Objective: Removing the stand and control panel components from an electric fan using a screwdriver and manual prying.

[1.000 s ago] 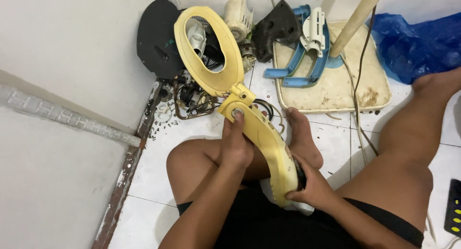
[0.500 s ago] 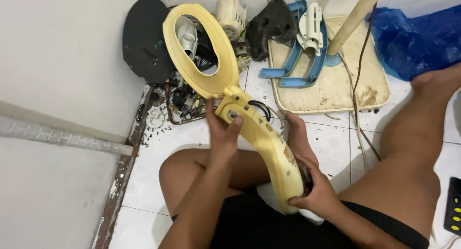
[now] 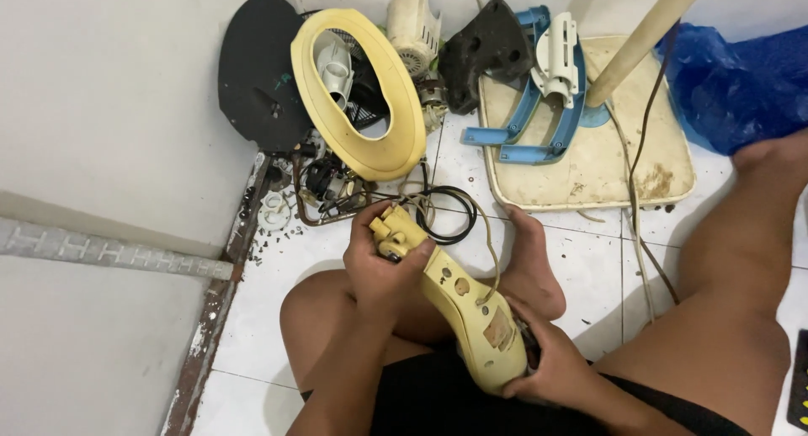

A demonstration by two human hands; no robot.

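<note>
I sit on a white tiled floor with a long yellow plastic housing (image 3: 471, 314) across my lap. My left hand (image 3: 377, 272) grips its upper end, where a small knob and wires show. My right hand (image 3: 555, 370) holds its lower end from underneath. A yellow oval ring (image 3: 370, 154) lies apart from the housing, leaning on a pile of parts by the wall. Thin wires and a black cable loop (image 3: 459, 202) run between the ring and the housing.
By the wall lie a black round cover (image 3: 257, 82), a white motor (image 3: 414, 23), a black plastic piece (image 3: 488, 49) and a blue and white bracket (image 3: 547, 91). The bracket rests on a cream square base (image 3: 606, 171) with a pole (image 3: 644, 36). A blue bag (image 3: 745, 74) is at right.
The yellow ring, joined to the housing's top before, now lies separate on the parts pile. The housing has dropped lower toward my lap, and my left hand now holds its bare upper end.
</note>
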